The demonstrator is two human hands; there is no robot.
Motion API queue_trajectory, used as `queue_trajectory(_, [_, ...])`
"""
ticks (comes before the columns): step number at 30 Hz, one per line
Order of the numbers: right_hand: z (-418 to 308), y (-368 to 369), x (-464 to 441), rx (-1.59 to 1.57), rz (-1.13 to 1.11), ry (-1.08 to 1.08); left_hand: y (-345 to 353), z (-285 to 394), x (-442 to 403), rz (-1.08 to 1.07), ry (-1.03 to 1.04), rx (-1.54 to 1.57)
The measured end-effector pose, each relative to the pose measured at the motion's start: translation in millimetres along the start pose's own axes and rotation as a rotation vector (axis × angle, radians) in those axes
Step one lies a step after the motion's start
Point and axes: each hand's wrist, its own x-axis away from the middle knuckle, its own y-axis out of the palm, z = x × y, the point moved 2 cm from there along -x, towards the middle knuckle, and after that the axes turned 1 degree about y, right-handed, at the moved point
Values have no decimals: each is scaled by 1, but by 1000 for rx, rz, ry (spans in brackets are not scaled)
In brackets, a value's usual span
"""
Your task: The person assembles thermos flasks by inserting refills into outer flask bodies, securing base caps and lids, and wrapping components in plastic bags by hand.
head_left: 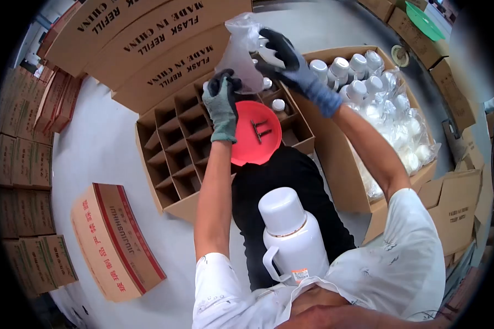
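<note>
Head cam: left hand (222, 104) has its fingers curled onto the clear plastic bag (240, 57), up over the divided carton (184, 206). Right hand's (293, 67) fingers are spread open beside it. White vacuum flask (297, 241) sits on the lap.

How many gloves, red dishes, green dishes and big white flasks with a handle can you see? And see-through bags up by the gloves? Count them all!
Gloves (left glove, right glove): 2
Red dish: 1
Green dish: 1
White flask with handle: 1
See-through bag: 1
Total: 6
</note>
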Motion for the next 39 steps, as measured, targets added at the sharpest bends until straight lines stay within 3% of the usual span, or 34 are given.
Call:
queue_trajectory(2, [42, 6, 45, 70, 80, 31, -15, -10, 3, 35, 17, 77])
queue_trajectory(3, [72, 12, 72, 1, 138, 234, -23, -15, 8, 92, -18, 16])
queue_trajectory(4, [94, 17, 95, 232, 135, 344, -30, -16, 10, 145, -43, -45])
queue_trajectory(5, [142, 28, 123, 300, 57, 397, -37, -21, 12, 165, -87, -112])
queue_trajectory(6, [134, 32, 129, 299, -112, 556, -46, -26, 15, 188, -134, -180])
queue_trajectory(8, [139, 47, 143, 420, -133, 635, -59, -35, 20, 196, -173, -303])
queue_trajectory(10, [162, 58, 128, 475, -110, 523, -65, -45, 20, 159, -152, -408])
queue_trajectory(11, [166, 67, 112, 552, -99, 464, -74, -60, 16, 113, -24, -511])
queue_trajectory(14, [169, 97, 61, 767, -132, 399, -57, -60, 25, 33, -250, -339])
queue_trajectory(15, [180, 107, 49, 835, -158, 391, -45, -57, 25, -8, -157, -362])
queue_trajectory(18, [203, 127, -7, 364, -479, 363, -46, -52, 20, -78, 20, -714])
queue_trajectory(19, [184, 117, -12, 346, -326, 164, -49, -48, 17, -171, 80, -591])
queue_trajectory(20, [172, 113, -16, -471, -223, 576, -47, -38, 14, -238, 238, -790])
queue_trajectory(22, [133, 80, -27, -868, -399, 909, -39, -22, 15, -386, 562, -1181])
queue_trajectory(23, [134, 77, -26, -1011, -425, 839, -37, -21, 17, -452, 529, -1158])
queue_trajectory(25, [107, 49, -25, -1217, -442, 931, -26, -16, 20, -437, 681, -1132])
queue_trajectory(26, [85, 37, -23, -1198, -390, 919, -25, -19, 22, -403, 787, -1120])
queue_trajectory(28, [49, 26, -16, -1155, -296, 893, -28, -24, 28, -244, 99, -671])
queue_trajectory(30, [48, 31, 14, -677, -326, 132, 3, 13, 45, -114, -161, -171])
queue_trajectory(32, [15, 19, 52, 131, -238, -186, 1, 37, 69, -505, 724, -913])
queue_trajectory(33, [9, 15, 69, 306, -229, -174, -6, 44, 86, -535, 593, -887])
queue_trajectory(34, [15, 9, 88, 236, -220, -93, -16, 53, 98, -570, 515, -952])
queue_trajectory(36, [25, 3, 123, -250, -206, 185, -43, 43, 118, -511, 390, -575])
queue_trajectory(37, [23, -10, 141, 13, -144, 116, -57, 43, 131, -411, 366, -737])
queue_trajectory(39, [19, -20, 175, 76, -116, 278, -75, 51, 157, -274, 33, -425])
